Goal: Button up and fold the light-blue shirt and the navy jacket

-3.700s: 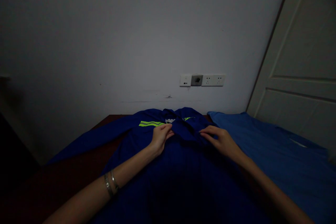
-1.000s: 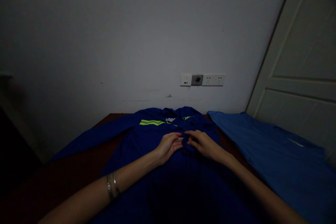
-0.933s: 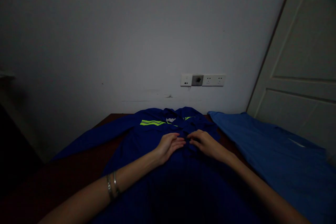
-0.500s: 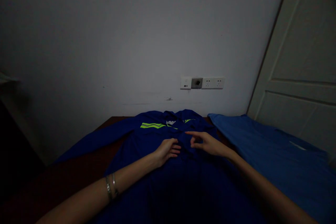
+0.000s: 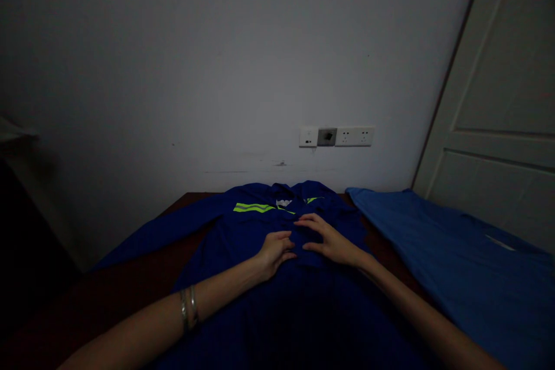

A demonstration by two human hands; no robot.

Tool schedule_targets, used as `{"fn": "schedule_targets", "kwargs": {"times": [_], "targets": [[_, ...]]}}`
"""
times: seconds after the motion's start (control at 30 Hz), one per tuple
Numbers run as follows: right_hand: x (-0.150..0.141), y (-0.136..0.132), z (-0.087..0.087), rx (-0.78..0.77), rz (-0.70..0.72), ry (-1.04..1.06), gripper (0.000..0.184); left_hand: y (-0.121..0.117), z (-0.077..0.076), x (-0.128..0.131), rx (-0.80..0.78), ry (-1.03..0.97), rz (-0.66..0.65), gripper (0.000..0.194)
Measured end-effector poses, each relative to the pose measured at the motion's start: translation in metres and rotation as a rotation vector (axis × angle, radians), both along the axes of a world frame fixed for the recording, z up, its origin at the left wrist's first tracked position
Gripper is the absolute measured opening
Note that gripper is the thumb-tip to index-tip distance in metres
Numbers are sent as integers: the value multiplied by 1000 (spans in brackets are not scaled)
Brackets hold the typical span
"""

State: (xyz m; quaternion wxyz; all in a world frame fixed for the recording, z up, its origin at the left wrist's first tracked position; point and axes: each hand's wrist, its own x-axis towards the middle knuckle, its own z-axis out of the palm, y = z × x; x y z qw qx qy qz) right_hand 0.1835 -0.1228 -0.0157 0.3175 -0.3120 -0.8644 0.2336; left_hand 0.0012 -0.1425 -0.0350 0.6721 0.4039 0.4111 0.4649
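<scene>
A dark blue jacket (image 5: 269,306) with yellow-green stripes near the shoulder lies spread on a dark red-brown table (image 5: 108,295), collar toward the wall. My left hand (image 5: 274,250) rests on its chest just below the collar, fingers curled lightly against the cloth. Beside it, almost touching, my right hand (image 5: 328,240) lies flat on the same patch with its fingers stretched out and apart. Two metal bangles sit on my left wrist. The room is dim, so whether the left fingers pinch any cloth is hard to make out.
A lighter blue garment (image 5: 455,260) lies spread to the right of the jacket. A white wall with a socket strip (image 5: 337,136) stands behind the table. A white panelled door (image 5: 503,98) stands at the right. Dark furniture fills the left edge.
Both hands have come together from the collar's two sides to the middle of the chest. In the last half second my right hand lowered from a pointing finger to lie flat.
</scene>
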Motion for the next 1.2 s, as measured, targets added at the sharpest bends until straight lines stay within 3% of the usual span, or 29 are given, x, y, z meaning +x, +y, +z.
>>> {"fn": "schedule_targets", "kwargs": {"times": [0.1, 0.23, 0.37, 0.5, 0.6, 0.7, 0.83, 0.9, 1.03, 1.2], "targets": [[4, 0, -1, -91, 32, -41, 78, -4, 10, 2, -41, -48, 4, 24], [14, 0, -3, -171, 53, -103, 88, -4, 21, 2, -27, -67, -54, 26], [24, 5, -10, -73, -33, -193, 58, 2, 28, -2, -2, -16, -96, 25], [48, 17, -12, 67, -107, -252, 33, 13, 32, -19, 28, 139, -230, 30], [88, 34, 1, 183, -226, -259, 32, 23, 32, -44, 62, 307, -252, 35], [143, 48, 25, 326, -403, -313, 32, 33, 29, -79, 77, 495, -197, 37], [218, 55, 55, 464, -666, -631, 37, 45, 19, -132, 69, 826, -127, 35], [249, 57, 61, 502, -718, -755, 36, 48, 14, -157, 16, 1018, -87, 31], [290, 61, 46, 531, -655, -849, 30, 39, 5, -198, -37, 1316, -111, 25], [294, 58, 0, 385, -702, -938, 27, 10, -4, -230, -98, 1450, -247, 30]]}}
